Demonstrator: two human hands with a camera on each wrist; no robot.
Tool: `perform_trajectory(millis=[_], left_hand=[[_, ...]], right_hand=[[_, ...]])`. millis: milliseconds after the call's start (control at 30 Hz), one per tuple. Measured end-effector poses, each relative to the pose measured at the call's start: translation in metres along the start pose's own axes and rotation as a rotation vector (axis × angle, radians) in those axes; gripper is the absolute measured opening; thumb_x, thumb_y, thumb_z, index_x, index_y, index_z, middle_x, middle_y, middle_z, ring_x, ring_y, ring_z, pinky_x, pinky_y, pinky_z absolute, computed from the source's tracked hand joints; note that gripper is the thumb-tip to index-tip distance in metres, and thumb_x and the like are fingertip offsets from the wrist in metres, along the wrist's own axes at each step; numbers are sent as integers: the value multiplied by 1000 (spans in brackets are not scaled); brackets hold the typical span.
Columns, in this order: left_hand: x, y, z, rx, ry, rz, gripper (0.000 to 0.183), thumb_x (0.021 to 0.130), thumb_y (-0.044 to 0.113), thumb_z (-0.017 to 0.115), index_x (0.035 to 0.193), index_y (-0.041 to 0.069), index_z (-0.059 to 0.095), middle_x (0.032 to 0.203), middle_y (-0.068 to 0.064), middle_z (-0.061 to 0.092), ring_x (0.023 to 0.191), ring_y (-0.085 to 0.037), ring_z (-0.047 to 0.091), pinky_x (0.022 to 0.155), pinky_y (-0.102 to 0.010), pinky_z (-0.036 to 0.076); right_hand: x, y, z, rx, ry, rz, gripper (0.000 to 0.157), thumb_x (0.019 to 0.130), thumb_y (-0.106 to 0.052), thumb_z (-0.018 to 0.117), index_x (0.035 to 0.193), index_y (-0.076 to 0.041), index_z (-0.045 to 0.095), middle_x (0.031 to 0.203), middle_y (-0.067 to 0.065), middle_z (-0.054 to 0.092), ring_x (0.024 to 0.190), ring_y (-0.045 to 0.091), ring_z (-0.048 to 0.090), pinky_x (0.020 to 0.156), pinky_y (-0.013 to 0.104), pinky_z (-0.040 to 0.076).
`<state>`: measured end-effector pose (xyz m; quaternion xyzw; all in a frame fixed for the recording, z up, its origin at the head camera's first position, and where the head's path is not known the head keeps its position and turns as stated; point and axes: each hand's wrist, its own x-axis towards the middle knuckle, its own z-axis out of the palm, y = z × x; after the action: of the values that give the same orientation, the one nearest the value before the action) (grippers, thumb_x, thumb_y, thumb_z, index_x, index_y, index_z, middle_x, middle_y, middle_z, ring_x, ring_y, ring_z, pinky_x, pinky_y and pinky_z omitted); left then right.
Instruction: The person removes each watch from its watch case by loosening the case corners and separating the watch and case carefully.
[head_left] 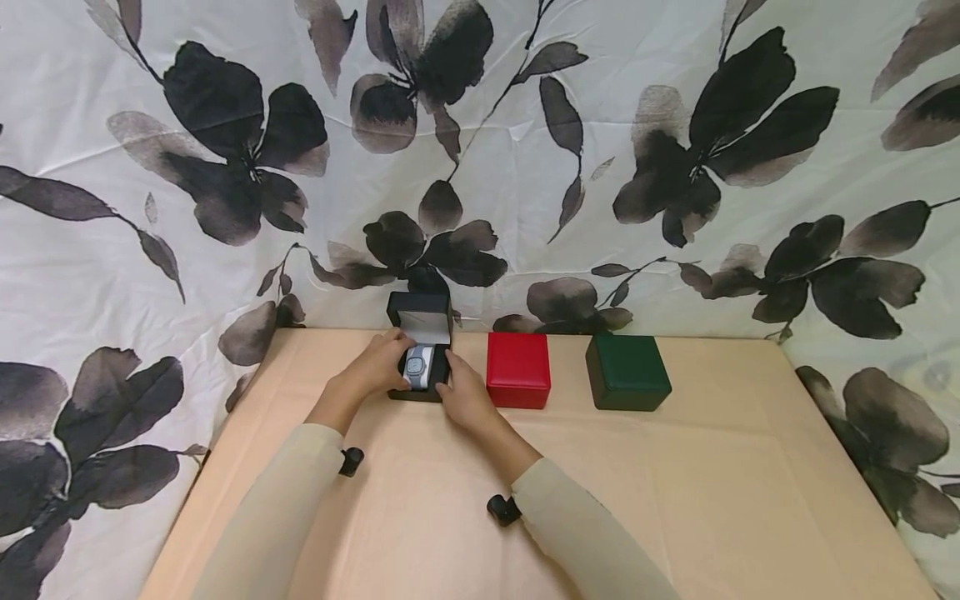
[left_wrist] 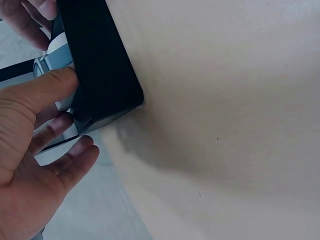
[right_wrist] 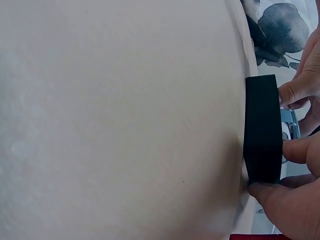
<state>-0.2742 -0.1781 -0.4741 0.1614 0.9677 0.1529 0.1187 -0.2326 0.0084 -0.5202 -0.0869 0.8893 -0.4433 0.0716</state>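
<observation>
A black watch box (head_left: pixel 416 397) stands with its lid raised toward the back. Inside it sits a light blue wristwatch (head_left: pixel 417 367) wrapped round a pale cushion. My left hand (head_left: pixel 375 364) reaches in from the left side. Its thumb (left_wrist: pixel 60 82) lies against the watch strap, with the index finger on the other side and the remaining fingers spread beyond the box edge. My right hand (head_left: pixel 468 392) grips the box's right side. In the right wrist view its thumb (right_wrist: pixel 298 150) lies at the front rim, close to the watch, and its other fingers reach along the box's side wall.
A closed red box (head_left: pixel 518 371) stands just right of the watch box, with a closed dark green box (head_left: pixel 628 372) further right. All rest near the back edge of the tan table (head_left: pixel 600 500). Behind hangs a floral cloth (head_left: pixel 540 167).
</observation>
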Motion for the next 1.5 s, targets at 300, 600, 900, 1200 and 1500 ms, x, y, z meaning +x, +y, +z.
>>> perform_trajectory(millis=[300, 600, 900, 1200, 1500], left_hand=[[0, -1, 10, 24, 6, -18, 78, 73, 15, 93, 143, 4, 58, 138, -17, 52, 117, -35, 50, 102, -49, 51], [-1, -3, 10, -10, 38, -1, 75, 74, 13, 91, 142, 3, 59, 138, -17, 52, 116, -36, 50, 102, -49, 51], [3, -8, 8, -33, 36, 35, 75, 73, 12, 90, 141, 2, 59, 138, -19, 52, 117, -36, 51, 104, -50, 50], [3, -8, 5, -11, 63, 71, 76, 71, 14, 91, 138, -2, 60, 133, -22, 55, 114, -38, 54, 102, -51, 52], [2, -4, -5, 3, 91, 79, 74, 71, 13, 89, 138, -2, 59, 131, -20, 58, 115, -37, 56, 101, -49, 52]], right_hand=[[-4, 4, 4, 17, 7, 17, 66, 99, -10, 67, 158, -4, 39, 154, 18, 51, 140, 37, 53, 118, 47, 43], [-3, 3, 5, 22, 19, -13, 66, 98, -8, 67, 157, -1, 39, 153, 20, 52, 139, 37, 53, 118, 47, 43], [-1, 2, 4, 28, 16, 31, 66, 99, -10, 67, 159, -6, 38, 155, 17, 51, 141, 36, 52, 118, 46, 42], [0, 1, 3, 39, -1, 49, 68, 100, -11, 67, 160, -7, 36, 158, 15, 48, 143, 35, 50, 119, 47, 42], [4, -1, -2, -2, 9, 5, 67, 99, -11, 67, 159, -5, 38, 157, 16, 49, 142, 35, 51, 120, 45, 41]])
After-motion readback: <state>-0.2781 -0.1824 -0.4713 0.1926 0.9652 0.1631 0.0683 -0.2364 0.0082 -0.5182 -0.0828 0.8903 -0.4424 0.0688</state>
